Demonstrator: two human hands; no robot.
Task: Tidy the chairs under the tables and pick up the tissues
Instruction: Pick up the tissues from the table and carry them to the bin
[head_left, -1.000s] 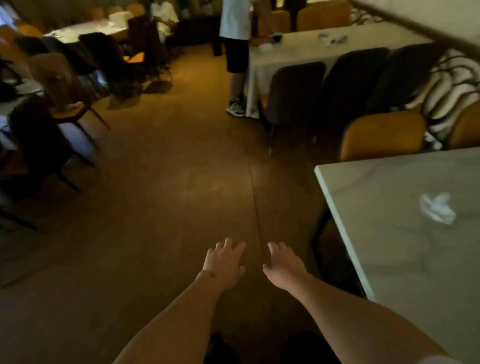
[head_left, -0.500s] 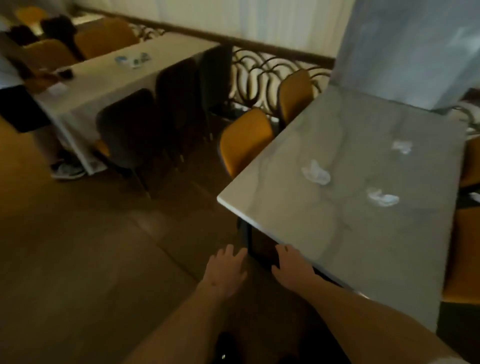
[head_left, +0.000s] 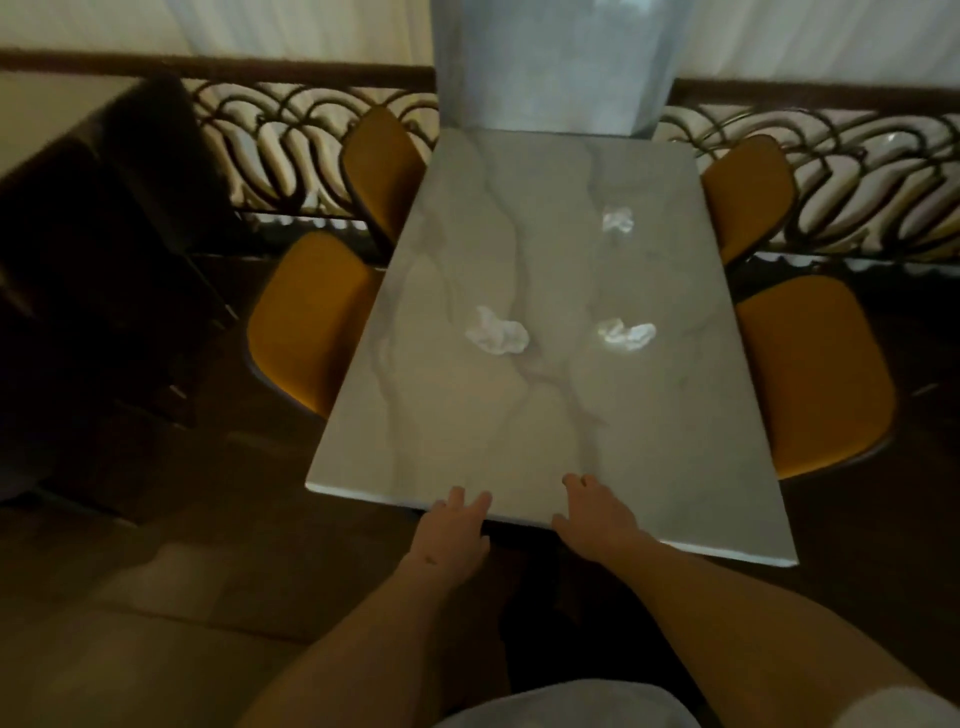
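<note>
— How far along are you?
— Three crumpled white tissues (head_left: 497, 338) lie uncollected on the grey marble-patterned table (head_left: 519, 431); your left hand (head_left: 453, 535) and right hand (head_left: 597, 517) hover empty, fingers loose

— Chairs?
— The mustard upholstered chairs (head_left: 306, 317) seem tucked

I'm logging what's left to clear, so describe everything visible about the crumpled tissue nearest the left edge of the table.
The left tissue is a white, crumpled wad of thin paper, irregular and lumpy, lying loose on the pale marble-look table. It sits about mid-length, left of centre, apart from the other near tissue to its right. Only the tabletop touches it; both hands are back at the near edge.
</note>
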